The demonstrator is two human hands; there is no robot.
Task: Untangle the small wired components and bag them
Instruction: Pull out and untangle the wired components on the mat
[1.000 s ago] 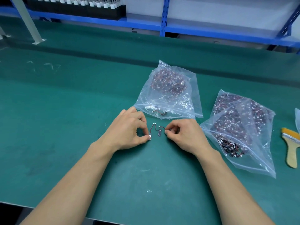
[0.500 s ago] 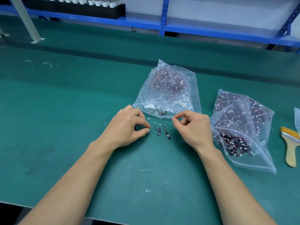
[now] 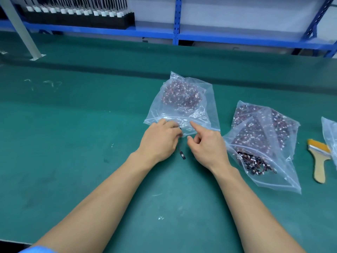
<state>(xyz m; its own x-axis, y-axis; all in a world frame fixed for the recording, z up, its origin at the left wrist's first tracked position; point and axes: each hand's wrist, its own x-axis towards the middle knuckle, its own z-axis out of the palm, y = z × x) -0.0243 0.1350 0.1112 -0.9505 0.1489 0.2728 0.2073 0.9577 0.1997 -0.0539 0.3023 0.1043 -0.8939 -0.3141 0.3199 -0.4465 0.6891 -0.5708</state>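
A clear zip bag (image 3: pixel 182 110) partly filled with small red-and-black wired components lies on the green mat, its mouth towards me. My left hand (image 3: pixel 160 139) is at that mouth, fingers curled, pinching a small wired component whose dark end (image 3: pixel 179 127) shows at the fingertips. My right hand (image 3: pixel 206 145) is beside it, its straight index finger resting on the bag's lip and its other fingers curled, holding nothing. One loose wired component (image 3: pixel 181 154) lies on the mat between my wrists.
A second, fuller bag of tangled components (image 3: pixel 264 143) lies to the right with its mouth open towards me. A wooden-handled brush (image 3: pixel 319 161) and another bag's edge (image 3: pixel 330 136) are at the far right. A blue shelf frame (image 3: pixel 175 35) runs along the back.
Both hands moved forward from the mat to the bag's mouth. My left hand carried a component there; my right index finger came onto the bag's lip. One component stayed on the mat.
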